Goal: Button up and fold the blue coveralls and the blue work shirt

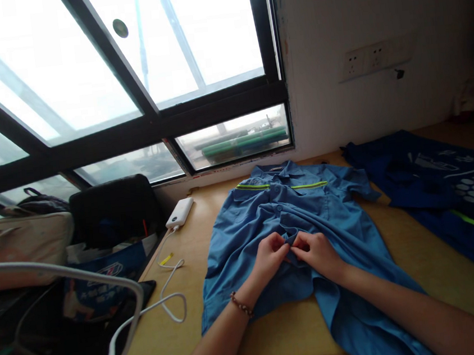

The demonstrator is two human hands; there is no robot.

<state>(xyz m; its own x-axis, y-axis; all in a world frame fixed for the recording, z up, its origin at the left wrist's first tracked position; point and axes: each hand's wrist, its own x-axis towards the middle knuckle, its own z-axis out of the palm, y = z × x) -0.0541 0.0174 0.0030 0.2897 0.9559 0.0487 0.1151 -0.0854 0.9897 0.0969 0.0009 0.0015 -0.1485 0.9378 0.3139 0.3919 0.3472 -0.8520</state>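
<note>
A blue short-sleeved work shirt [243, 233] with yellow-green stripes across its chest lies spread on the wooden table [271, 340], its collar toward the wall. Both hands meet at the lower part of its front opening. My left hand [270, 256], with a beaded bracelet on the wrist, pinches the left front edge of the cloth. Right beside it, my right hand [318, 255] pinches the other front edge, fingertips almost touching the left ones. Whatever button or buttonhole lies between the fingers is hidden. Higher up, the front looks closed, with buttons showing.
A dark blue garment [427, 180] with white print lies at the right. A white power bank [180, 213] with a white cable [171, 297] rests on the table's left side. Bags [24, 245] and a black chair back [115, 207] stand left, below the window.
</note>
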